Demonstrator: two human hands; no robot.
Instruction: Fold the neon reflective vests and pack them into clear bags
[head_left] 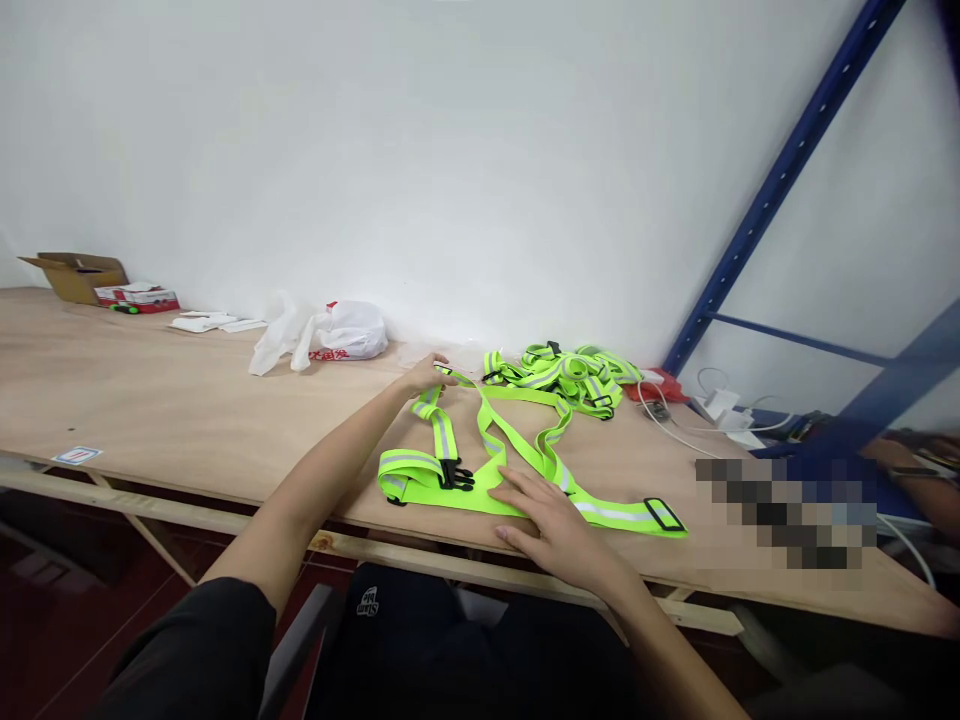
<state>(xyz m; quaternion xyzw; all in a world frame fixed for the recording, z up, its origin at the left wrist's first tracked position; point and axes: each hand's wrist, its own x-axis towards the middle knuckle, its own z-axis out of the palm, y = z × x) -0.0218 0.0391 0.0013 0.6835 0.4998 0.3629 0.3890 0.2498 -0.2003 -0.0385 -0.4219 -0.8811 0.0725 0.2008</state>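
A neon-yellow reflective strap vest [517, 402] with silver stripes lies spread out on the wooden table in front of me. At its far left side, my left hand [427, 377] pinches one of the straps. Palm down, my right hand [553, 528] rests on the near belt with its fingers stretched out, holding nothing. Between the hands, on the left of the belt, is a black side-release buckle [456, 475]. A black slider [664, 514] sits at the belt's right end.
Behind the vest lies a heap of similar reflective straps [577, 372]. Further left are a white plastic bag [352, 330], a red-and-white box [139, 297] and an open cardboard box [75, 277]. White chargers and cables [724, 408] lie at right beside a blue metal post [780, 185].
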